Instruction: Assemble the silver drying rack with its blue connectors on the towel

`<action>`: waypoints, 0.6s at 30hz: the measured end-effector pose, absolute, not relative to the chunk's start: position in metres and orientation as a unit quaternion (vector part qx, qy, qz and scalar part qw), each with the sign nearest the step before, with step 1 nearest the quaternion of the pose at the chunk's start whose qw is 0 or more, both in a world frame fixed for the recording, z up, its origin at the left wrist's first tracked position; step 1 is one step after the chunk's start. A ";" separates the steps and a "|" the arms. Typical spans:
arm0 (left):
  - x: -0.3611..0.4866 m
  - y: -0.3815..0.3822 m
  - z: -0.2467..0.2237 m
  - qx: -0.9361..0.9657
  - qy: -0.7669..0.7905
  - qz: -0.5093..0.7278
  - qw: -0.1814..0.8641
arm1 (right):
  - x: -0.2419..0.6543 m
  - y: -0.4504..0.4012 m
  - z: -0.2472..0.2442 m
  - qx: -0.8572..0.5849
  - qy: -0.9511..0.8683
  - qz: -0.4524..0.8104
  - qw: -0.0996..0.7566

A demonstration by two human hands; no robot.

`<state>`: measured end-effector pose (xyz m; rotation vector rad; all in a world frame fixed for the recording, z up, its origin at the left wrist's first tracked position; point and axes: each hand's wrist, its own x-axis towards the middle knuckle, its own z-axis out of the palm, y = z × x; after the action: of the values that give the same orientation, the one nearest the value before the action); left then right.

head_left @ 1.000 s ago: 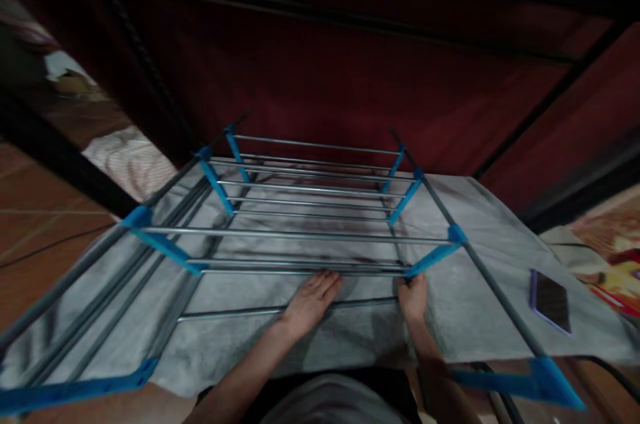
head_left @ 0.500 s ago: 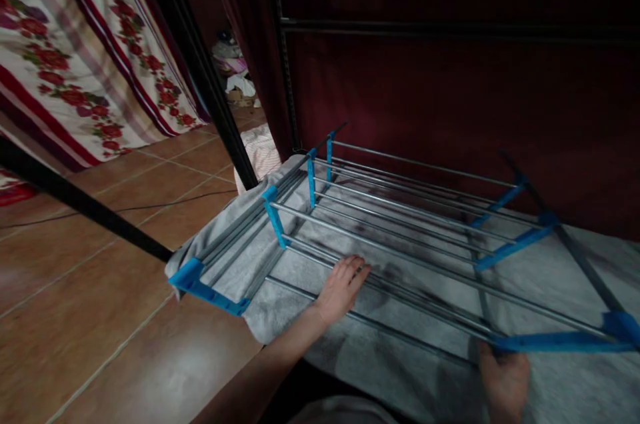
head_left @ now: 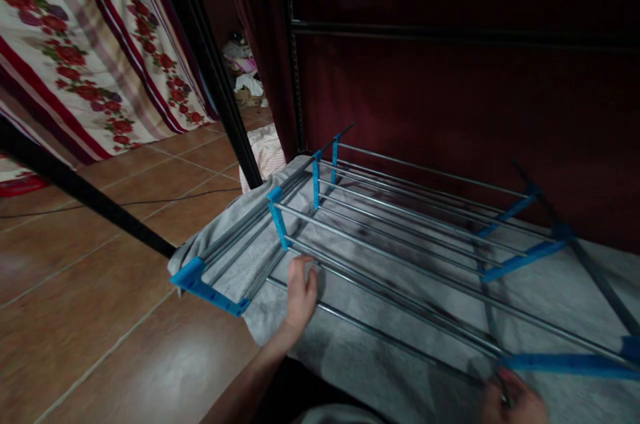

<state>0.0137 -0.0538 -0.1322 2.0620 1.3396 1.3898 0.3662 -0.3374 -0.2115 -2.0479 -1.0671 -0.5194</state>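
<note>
A rack of thin metal rods (head_left: 380, 225) with blue plastic brackets (head_left: 278, 217) lies on a grey blanket. My left hand (head_left: 301, 294) is at the front rods, close to the left-hand bracket, its fingers curled over a rod with the thumb beneath. At the lower right, my right hand (head_left: 515, 401) is closed just below the blue front-right bracket (head_left: 570, 364). A short piece of a dark bar shows between its fingers, slightly blurred. One loose-looking rod (head_left: 390, 337) runs along the front, between the two hands.
Black metal posts (head_left: 220, 77) of a frame stand at the left, with a dark red curtain (head_left: 450, 111) behind the rack. A floral cloth (head_left: 85, 71) hangs at the far left. A cable (head_left: 150, 203) crosses the tiled floor (head_left: 100, 264).
My left hand has slid left along the front rods towards the blue bracket and curled its fingers. My right hand has moved slightly right and down. The rack's right end has shifted slightly in view.
</note>
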 end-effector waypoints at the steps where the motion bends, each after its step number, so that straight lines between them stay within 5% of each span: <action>1: 0.002 -0.044 -0.139 0.673 0.510 0.511 0.158 | 0.355 -0.331 -0.209 -0.784 -0.458 -0.198 0.369; 12: -0.037 0.028 -0.148 0.640 0.641 0.381 0.186 | 0.297 -0.231 -0.181 -0.691 -0.686 -0.172 0.150; 18: -0.036 0.029 -0.151 0.647 0.645 0.361 0.187 | 0.310 -0.225 -0.190 -0.676 -0.704 -0.134 0.173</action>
<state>-0.0364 0.0293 -0.1508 1.8216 1.8162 1.0156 0.3101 -0.2253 -0.1904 -1.9163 -1.9965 -0.3799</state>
